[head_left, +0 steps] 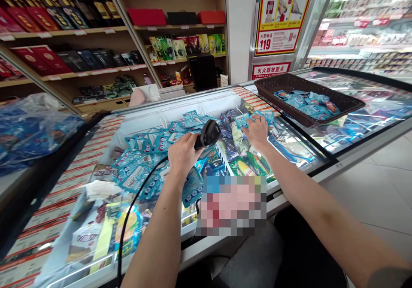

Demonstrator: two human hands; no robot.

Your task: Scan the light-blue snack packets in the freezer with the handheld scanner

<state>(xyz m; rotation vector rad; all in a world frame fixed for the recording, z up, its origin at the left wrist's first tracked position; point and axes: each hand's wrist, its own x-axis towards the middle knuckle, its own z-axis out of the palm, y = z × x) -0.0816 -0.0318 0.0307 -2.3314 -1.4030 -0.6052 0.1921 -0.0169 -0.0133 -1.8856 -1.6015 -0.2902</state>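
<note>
The left hand (182, 155) grips a black scanner (210, 133), its cable (122, 231) hanging down on the near side of that grip. Blue packets (138, 176) lie heaped to its left. Right of the grip, the right hand (256, 131) touches a small packet (242, 121); farther right, a brown basket (277, 97) holds more packets (309, 103).

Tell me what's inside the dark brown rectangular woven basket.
The dark brown woven basket holds loosely piled light-blue printed packets; whatever lies beneath them is covered and cannot be seen.
</note>
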